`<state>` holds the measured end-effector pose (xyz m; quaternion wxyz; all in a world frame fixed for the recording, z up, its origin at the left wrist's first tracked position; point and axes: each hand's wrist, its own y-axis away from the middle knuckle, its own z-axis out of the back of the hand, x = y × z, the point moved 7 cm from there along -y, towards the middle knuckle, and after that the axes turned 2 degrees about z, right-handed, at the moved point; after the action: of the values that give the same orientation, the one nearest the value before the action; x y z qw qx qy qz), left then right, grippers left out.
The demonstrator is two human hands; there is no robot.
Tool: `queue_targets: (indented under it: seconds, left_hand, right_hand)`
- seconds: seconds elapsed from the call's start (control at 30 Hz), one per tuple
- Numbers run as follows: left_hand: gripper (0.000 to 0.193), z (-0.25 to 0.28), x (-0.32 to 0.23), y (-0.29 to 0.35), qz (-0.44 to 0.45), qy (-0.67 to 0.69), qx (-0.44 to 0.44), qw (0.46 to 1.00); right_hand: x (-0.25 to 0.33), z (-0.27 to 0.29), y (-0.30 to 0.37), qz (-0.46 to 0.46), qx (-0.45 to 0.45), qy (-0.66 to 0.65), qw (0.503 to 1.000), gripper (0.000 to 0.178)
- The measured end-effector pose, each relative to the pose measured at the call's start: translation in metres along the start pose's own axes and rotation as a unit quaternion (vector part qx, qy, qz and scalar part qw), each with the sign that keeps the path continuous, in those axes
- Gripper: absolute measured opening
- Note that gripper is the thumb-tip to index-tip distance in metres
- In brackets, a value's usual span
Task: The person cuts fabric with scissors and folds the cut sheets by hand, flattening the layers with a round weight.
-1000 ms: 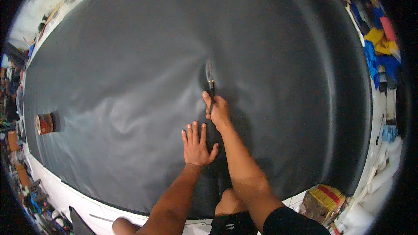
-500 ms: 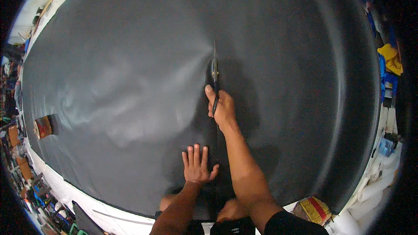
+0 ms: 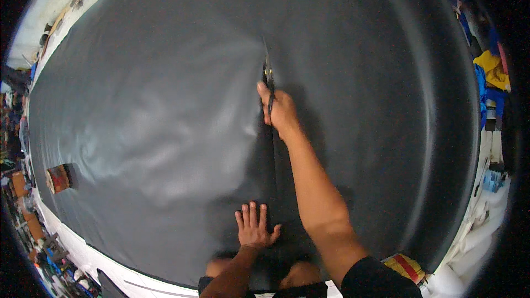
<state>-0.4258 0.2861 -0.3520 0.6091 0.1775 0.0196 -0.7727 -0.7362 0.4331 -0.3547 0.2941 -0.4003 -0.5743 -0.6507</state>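
Observation:
A large sheet of dark grey, leather-like material (image 3: pixel 353 105) covers the table and fills most of the view. My right hand (image 3: pixel 280 111) is closed around the dark handles of a pair of scissors (image 3: pixel 268 66), whose blades point away from me at the sheet. Behind the scissors a cut line runs back toward me. Nearer my body, my left hand (image 3: pixel 254 228) lies flat on the sheet just left of that line, its fingers spread. The lower blade is hidden by the material.
At the left of the sheet sits a small reddish-brown block (image 3: pixel 58 179). A yellow and red package (image 3: pixel 406 268) is at the near right edge. Beyond the right edge are a yellow cloth (image 3: pixel 491 70) and blue items. Boxes and clutter line the left side.
My right hand and the scissors have moved farther away along the sheet, and the cut line is longer. My left hand stays flat, appearing slightly lower in view.

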Motion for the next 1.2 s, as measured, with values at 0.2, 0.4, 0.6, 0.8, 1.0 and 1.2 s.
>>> queue_targets:
  seconds: [0.2, 0.4, 0.6, 0.8, 1.0, 1.2]
  left_hand:
    - [0.087, 0.001, 0.0, -0.001, 0.008, 0.014, 0.05, 0.999]
    - [0.055, 0.063, 0.021, -0.079, 0.063, 0.175, -0.085, 0.979]
    - [0.057, 0.148, 0.074, -0.4, 0.048, -0.002, -0.265, 0.963]
    - [0.065, 0.118, 0.068, -0.433, 0.084, -0.031, -0.198, 0.976]
    - [0.066, 0.122, 0.071, -0.435, 0.094, -0.033, -0.171, 0.98]
    - [0.066, 0.121, 0.072, -0.433, 0.104, -0.017, -0.15, 0.983]
  right_hand:
    - [0.037, -0.01, -0.06, 0.025, -0.024, 0.03, 0.999, 0.055]
    - [0.022, 0.009, -0.067, 0.032, -0.041, 0.062, 0.997, 0.054]
    - [0.032, -0.016, -0.058, -0.003, -0.022, 0.024, 0.999, 0.053]
    - [0.038, -0.002, -0.052, -0.001, -0.046, 0.028, 0.999, 0.051]
    - [0.044, -0.012, -0.059, -0.058, -0.031, -0.005, 0.998, 0.05]
    - [0.082, -0.016, -0.097, -0.017, -0.028, 0.003, 0.999, 0.047]
